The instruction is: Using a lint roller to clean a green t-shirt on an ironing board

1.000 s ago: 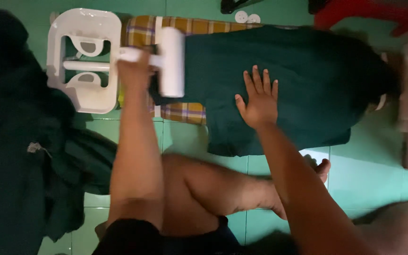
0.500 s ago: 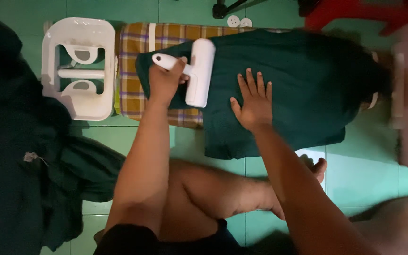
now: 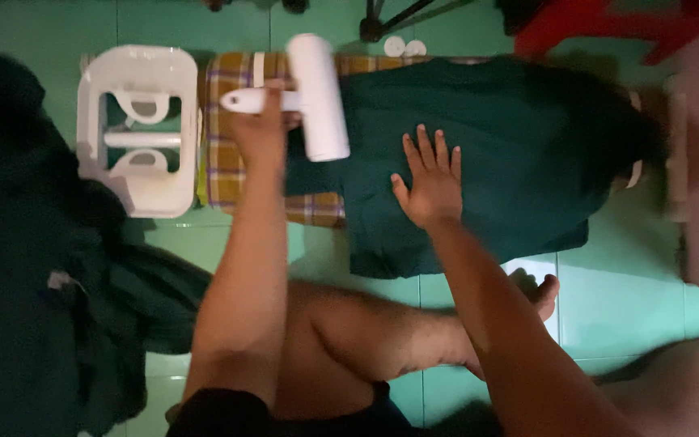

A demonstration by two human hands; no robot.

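Gripped the roller (image 3: 317, 97) in the left hand (image 3: 260, 133), fingers curled tight round its thin handle. Pressed the right hand (image 3: 430, 182) flat on the shirt (image 3: 511, 154), fingers spread wide, holding nothing. Sat the roller at about 11 o'clock from that flat hand, at the shirt's left end, partly blurred. Could not tell if touching the shirt or lifted just above.

Spread the shirt flat over a checked cloth (image 3: 232, 162) on the floor (image 3: 633, 299). Looked smooth under and around the right hand. Probably only partway through the rolling: roller at one end only, with the wide part out at 3 o'clock not reached. Could not see any fluff or hairs, so hard to say which bits were clean.

Roller: white, hard, smooth, shaped like a fat tube with a stick for a handle. Shirt: dark green, soft, thin, a bit floppy at the edges. Cloth: yellow and purple squares, flat, woven. Stool (image 3: 139, 129) at 9 o'clock from the cloth: white plastic, boxy, with rounded holes. Pile (image 3: 34, 283) at 8 o'clock: dark, soft, crumpled clothes, all lumpy. Floor: green tiles, shiny and hard. Folded a bare leg (image 3: 366, 332) at 6 o'clock, under both arms. Spotted something red and hard (image 3: 608, 24) at 1 o'clock, too cut off to name.
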